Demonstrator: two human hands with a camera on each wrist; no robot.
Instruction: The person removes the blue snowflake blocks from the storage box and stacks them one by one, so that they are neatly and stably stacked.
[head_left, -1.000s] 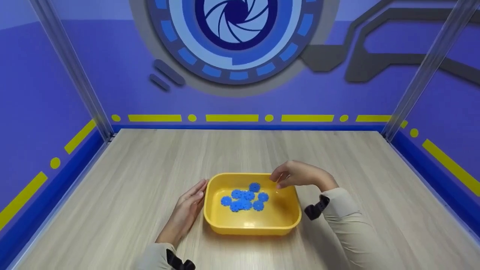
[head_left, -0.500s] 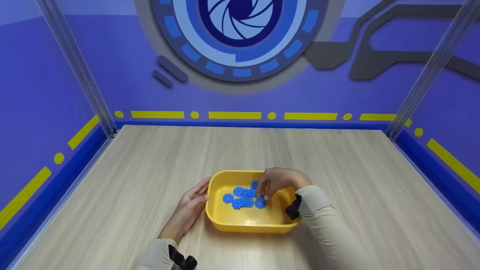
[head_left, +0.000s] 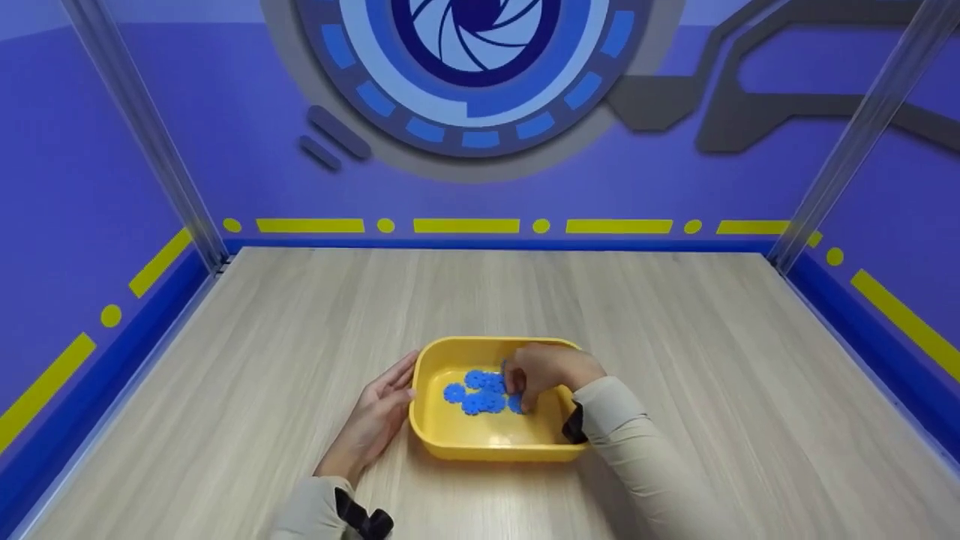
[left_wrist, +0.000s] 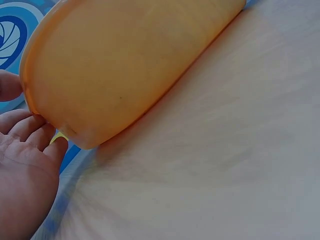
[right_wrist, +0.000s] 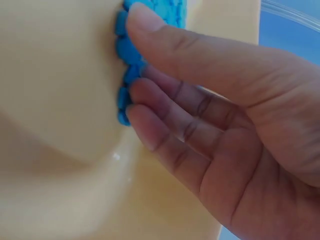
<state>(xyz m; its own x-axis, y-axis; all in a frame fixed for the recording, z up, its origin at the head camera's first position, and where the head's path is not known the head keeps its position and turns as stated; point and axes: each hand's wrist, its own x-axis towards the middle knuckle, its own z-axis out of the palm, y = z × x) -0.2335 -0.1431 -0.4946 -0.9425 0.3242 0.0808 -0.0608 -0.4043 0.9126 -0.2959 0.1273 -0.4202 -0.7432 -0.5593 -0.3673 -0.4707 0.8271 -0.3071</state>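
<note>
Several blue toothed discs (head_left: 474, 403) lie in an overlapping heap on the floor of a yellow plastic tub (head_left: 502, 453). Inside the tub, my right hand (head_left: 551, 367) reaches down over the right side of the heap and covers some discs. The right wrist view shows the thumb and loosely bent fingertips right at the blue discs (right_wrist: 127, 50). Along the tub's left end lies my left hand (head_left: 379, 424), fingers extended against the outer wall. In the left wrist view its thumb is near the rim and its fingertips touch the orange-looking wall (left_wrist: 120, 75).
The tub stands on a light wood-grain table (head_left: 300, 322). Blue-purple panels (head_left: 480, 195) with yellow markings enclose the back and both sides, with clear posts (head_left: 840, 150) at the corners. Black straps with small cameras (head_left: 364, 516) sit on the wrists.
My right hand has moved left and down from the tub's back right rim into the tub, onto the discs. My left hand stays against the left wall.
</note>
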